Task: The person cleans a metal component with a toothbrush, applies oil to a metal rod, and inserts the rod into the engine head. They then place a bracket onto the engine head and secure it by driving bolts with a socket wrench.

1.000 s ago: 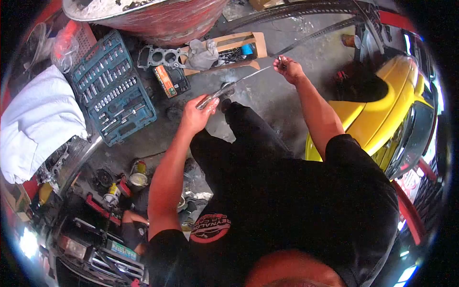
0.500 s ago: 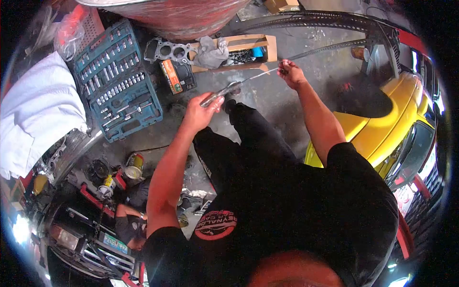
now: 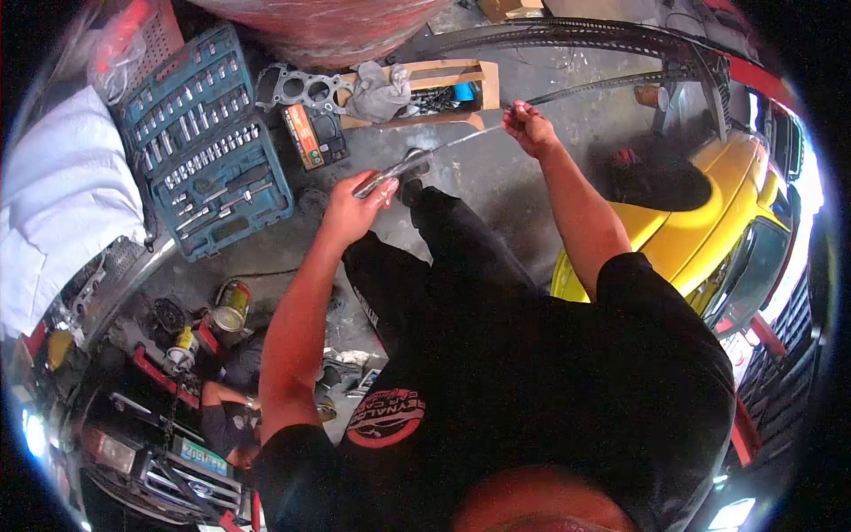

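Observation:
My left hand (image 3: 356, 209) is closed around the thick silver end of a long metal tool (image 3: 401, 167), which slants up to the right. A thin shaft runs from that end toward my right hand (image 3: 532, 131). There my fingers are pinched together at the shaft's far tip; the tip itself is hidden. I cannot make out the exact kind of tool. Just beyond it on the floor lies an open cardboard box (image 3: 489, 89) with dark metal parts, a grey rag (image 3: 377, 93) and a blue item (image 3: 464, 92).
An open socket set case (image 3: 282, 191) lies at left, near an orange-and-black box (image 3: 304, 137) and a metal gasket (image 3: 292, 87). A yellow car body (image 3: 709, 226) stands at right. A person (image 3: 226, 417) is low beside a dark vehicle (image 3: 160, 470) at lower left.
The whole scene has shifted slightly left in view. Both hands keep their hold on the tool, with little change in its slant.

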Motion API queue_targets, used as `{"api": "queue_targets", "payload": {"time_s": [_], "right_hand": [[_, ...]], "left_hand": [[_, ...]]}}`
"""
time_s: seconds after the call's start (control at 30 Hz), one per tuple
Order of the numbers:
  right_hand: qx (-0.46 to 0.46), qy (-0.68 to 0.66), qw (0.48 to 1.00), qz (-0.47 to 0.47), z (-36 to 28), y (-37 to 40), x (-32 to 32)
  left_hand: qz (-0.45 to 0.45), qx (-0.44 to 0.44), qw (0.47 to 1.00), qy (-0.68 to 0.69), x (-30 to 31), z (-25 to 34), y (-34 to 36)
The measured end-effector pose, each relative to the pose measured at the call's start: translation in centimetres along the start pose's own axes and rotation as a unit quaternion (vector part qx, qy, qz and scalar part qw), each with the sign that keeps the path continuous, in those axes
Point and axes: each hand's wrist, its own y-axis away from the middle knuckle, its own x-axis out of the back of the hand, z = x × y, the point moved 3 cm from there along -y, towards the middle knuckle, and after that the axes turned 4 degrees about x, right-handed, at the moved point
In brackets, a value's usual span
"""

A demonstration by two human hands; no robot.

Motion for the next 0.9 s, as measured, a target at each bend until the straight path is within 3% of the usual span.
{"api": "queue_targets", "payload": {"time_s": [0.1,0.2,0.3,0.33,0.43,0.63,0.73,0.83,0.9], "right_hand": [[0.014,-0.008,1.000,-0.005,-0.1,0.4,-0.8],[-0.025,0.078,0.996,-0.019,-0.3,1.2,-1.2],[-0.052,0.041,0.995,-0.074,-0.3,0.8,-0.9],[-0.020,0.009,0.998,-0.065,-0.1,0.8,-0.9],[-0.046,-0.003,0.999,-0.026,-0.4,0.6,-1.2],[-0.021,-0.061,0.998,-0.016,0.5,0.5,-1.0],[0.051,0.243,0.968,-0.017,0.4,2.2,-0.9],[0.157,0.397,0.904,-0.017,1.2,2.0,0.0],[0.209,0.501,0.839,-0.031,1.2,2.5,-0.2]], "left_hand": [[-0.018,0.021,0.999,0.035,0.2,0.2,-0.3],[-0.058,0.055,0.993,0.087,0.4,0.5,0.4],[0.004,0.083,0.994,0.072,1.0,0.1,0.4],[0.017,0.080,0.994,0.067,1.2,0.0,0.3],[-0.021,0.057,0.998,-0.018,1.4,-1.2,-0.1],[0.007,0.064,0.996,0.055,0.7,-0.6,0.6],[-0.019,0.068,0.996,0.061,0.7,-0.4,0.4],[0.000,0.066,0.990,0.121,1.0,0.3,0.6],[0.015,0.075,0.995,0.068,0.9,-0.1,0.4]]}}
